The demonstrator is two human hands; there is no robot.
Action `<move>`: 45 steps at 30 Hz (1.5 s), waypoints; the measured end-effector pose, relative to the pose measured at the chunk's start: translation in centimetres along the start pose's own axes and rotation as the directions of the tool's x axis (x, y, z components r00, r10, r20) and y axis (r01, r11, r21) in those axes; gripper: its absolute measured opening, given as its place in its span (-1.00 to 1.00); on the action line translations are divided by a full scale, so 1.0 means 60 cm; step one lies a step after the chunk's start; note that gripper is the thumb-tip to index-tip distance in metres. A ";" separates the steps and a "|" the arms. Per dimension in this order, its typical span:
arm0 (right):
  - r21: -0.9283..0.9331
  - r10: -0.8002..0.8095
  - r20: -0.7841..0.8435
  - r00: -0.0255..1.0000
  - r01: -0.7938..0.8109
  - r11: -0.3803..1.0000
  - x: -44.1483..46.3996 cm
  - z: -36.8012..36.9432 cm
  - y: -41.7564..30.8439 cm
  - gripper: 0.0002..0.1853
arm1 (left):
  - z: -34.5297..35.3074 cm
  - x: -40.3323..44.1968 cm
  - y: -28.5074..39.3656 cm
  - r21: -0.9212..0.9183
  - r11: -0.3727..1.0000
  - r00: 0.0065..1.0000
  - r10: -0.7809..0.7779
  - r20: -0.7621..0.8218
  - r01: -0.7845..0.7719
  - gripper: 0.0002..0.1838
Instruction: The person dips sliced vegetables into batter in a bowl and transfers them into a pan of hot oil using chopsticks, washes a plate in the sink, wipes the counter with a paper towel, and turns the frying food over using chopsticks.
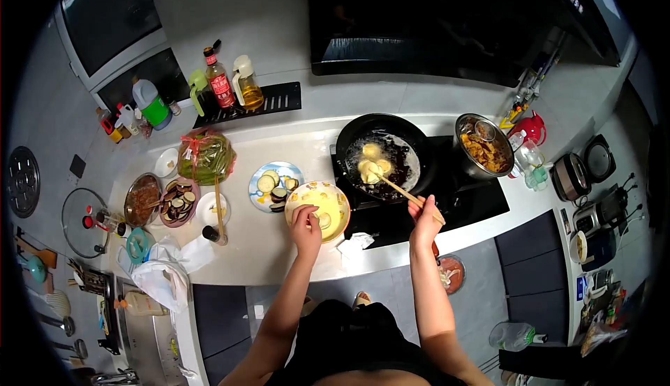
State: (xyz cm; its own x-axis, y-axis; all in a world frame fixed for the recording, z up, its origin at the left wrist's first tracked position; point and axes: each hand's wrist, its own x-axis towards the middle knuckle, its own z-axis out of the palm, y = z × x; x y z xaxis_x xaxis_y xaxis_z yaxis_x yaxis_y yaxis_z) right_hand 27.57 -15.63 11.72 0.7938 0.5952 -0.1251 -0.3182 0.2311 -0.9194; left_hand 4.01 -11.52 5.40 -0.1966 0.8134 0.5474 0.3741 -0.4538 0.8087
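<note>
Chopsticks [408,194], clamped in the right hand [424,220], slant from its fingers up-left, tips at battered pieces [371,170] inside the wok [384,157]. Left hand [306,229]: fingers bent over the batter bowl [344,211]; whether they pinch anything, cannot tell.

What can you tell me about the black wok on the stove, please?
The wok is round, deep-sided and black, apparently metal, and sits on the dark hob. Shiny, bubbling liquid, seemingly oil, lies inside with a few yellow coated pieces. Wooden-looking chopsticks in the right hand reach over its near rim to one piece.
</note>
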 end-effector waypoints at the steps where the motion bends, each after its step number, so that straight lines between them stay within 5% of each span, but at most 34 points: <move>1: -0.067 -0.033 0.034 0.999 0.035 0.997 0.017 -0.007 0.006 -0.61 | 0.008 -0.003 0.010 0.006 1.000 1.000 -0.019 0.010 0.019 -0.81; 7: -0.263 -0.081 0.135 0.988 0.115 0.958 0.062 -0.002 0.038 -0.62 | 0.039 -0.022 0.018 0.010 1.000 1.000 -0.018 0.026 0.018 -0.80; 14: -0.492 -0.313 0.263 0.913 0.406 0.770 0.042 0.000 0.026 -0.65 | 0.041 -0.026 0.027 -0.033 0.998 0.999 -0.043 0.032 0.044 -0.81; 18: -0.485 -0.392 0.237 0.889 0.458 0.745 0.037 -0.012 0.034 -0.69 | 0.040 -0.023 0.019 -0.024 1.000 0.999 -0.009 0.039 0.010 -0.81; 24: -0.309 -0.306 0.206 0.930 0.358 0.881 -0.044 0.002 0.009 -0.72 | 0.009 -0.023 0.004 -0.009 1.000 1.000 -0.022 0.004 0.022 -0.82; 30: -0.211 -0.108 0.408 0.906 0.209 0.955 -0.128 0.016 0.090 -0.78 | -0.064 -0.040 -0.061 0.024 0.986 0.983 -0.164 -0.077 0.166 -0.79; 34: -0.387 -0.028 0.682 0.730 0.394 0.833 -0.155 0.025 0.141 -0.82 | -0.105 -0.055 -0.091 0.072 0.977 0.977 -0.191 -0.100 0.198 -0.76; 36: -0.316 -0.161 0.824 0.543 0.676 0.665 -0.162 0.030 0.148 -0.86 | -0.117 -0.059 -0.092 0.058 0.964 0.962 -0.254 -0.101 0.260 -0.76; 39: -0.270 -0.117 0.901 0.418 0.750 0.604 -0.174 0.043 0.152 -0.90 | -0.131 -0.061 -0.096 0.078 0.965 0.964 -0.239 -0.118 0.249 -0.75; 45: -0.240 -0.107 0.943 0.316 0.866 0.439 -0.167 0.064 0.187 -0.89 | -0.148 -0.054 -0.099 0.121 0.963 0.966 -0.227 -0.125 0.242 -0.73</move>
State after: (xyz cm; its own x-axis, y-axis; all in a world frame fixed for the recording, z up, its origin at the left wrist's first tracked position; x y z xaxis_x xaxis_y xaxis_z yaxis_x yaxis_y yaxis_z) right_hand 14.06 -16.02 4.09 -0.2038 0.8889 0.4103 0.6720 0.4318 -0.6016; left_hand -5.63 -14.70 0.71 -0.3877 0.8433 0.3723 0.4221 -0.1966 0.8850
